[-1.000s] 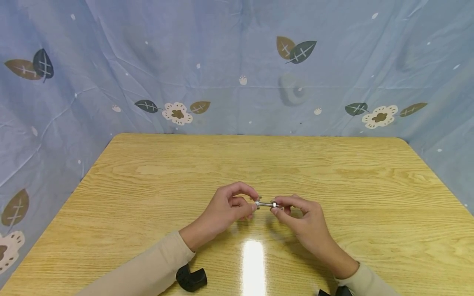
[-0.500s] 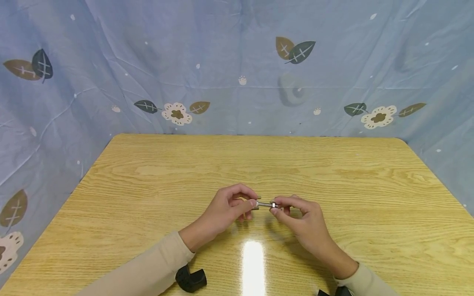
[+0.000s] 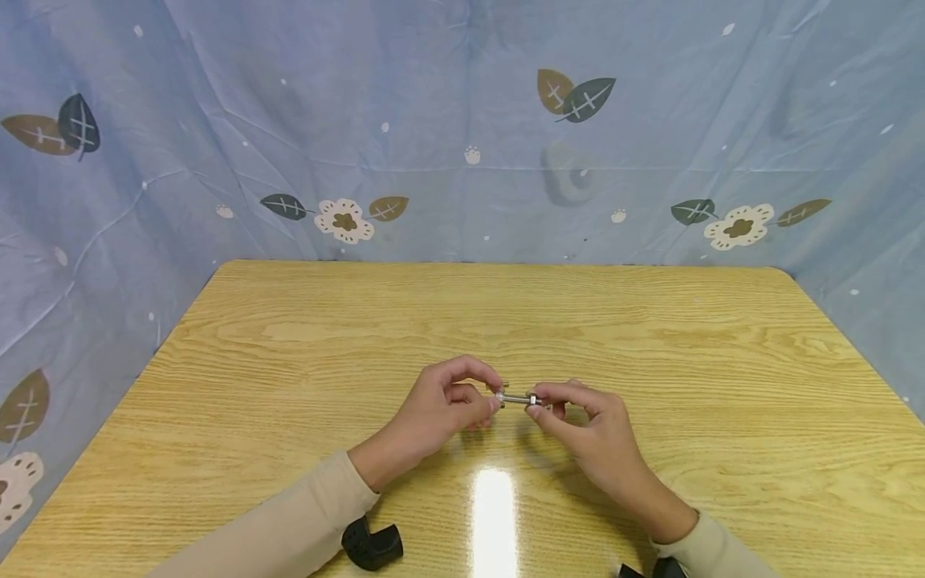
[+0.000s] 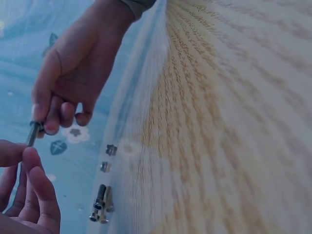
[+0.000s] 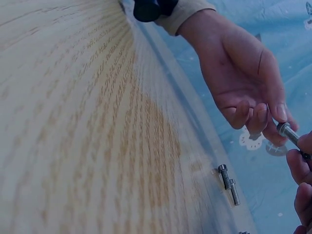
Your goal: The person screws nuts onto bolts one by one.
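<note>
A silver bolt is held level between both hands over the table. My left hand pinches its head end between thumb and index finger, the other fingers curled beneath. At the opposite end, my right hand pinches a nut on the shaft. The left wrist view shows the right hand with the nut and the left hand low at the left edge. In the right wrist view the bolt's cylindrical head sits at the left hand's thumb tip.
Several loose bolts and two small nut-like pieces lie on the wooden table below the hands. A black wrist mount hangs by the left sleeve. A blue patterned curtain stands behind the table.
My left thumb came forward over the bolt's head half a second ago and has drawn back, showing the head again. The right hand keeps its place on the nut.
</note>
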Tool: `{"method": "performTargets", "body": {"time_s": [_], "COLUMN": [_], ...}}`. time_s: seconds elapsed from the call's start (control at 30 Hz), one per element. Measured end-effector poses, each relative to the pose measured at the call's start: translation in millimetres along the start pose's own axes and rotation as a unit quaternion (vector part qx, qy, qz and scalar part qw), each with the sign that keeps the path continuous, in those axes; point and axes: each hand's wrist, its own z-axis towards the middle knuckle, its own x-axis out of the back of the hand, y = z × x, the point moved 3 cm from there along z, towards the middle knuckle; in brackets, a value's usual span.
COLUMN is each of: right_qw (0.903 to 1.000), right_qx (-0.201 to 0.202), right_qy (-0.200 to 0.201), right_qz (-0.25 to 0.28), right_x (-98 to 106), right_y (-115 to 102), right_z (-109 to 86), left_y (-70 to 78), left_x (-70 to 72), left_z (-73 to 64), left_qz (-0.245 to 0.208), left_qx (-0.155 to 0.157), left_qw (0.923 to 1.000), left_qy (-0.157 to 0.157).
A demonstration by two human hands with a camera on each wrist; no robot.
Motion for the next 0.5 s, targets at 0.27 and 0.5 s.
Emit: {"method": "performTargets", "body": {"time_s": [0.27, 0.5], "right_qw": [1.0000, 0.9999], "right_qx": [0.008, 0.008], "right_qy": [0.000, 0.000], "right_qz": [0.003, 0.007], "right_x": [-0.1, -0.1], "right_y": [0.0, 0.2], "right_z": [-0.1, -0.2], "left_y": [-1.5, -1.7], "left_x": [-0.7, -2.7], "left_z": [0.6, 3.0], "left_qz": [-0.009, -0.012], "left_qx": [0.022, 0.041], "left_qw": [0.9997, 0.9991], "left_qy": [-0.004, -0.001]}}
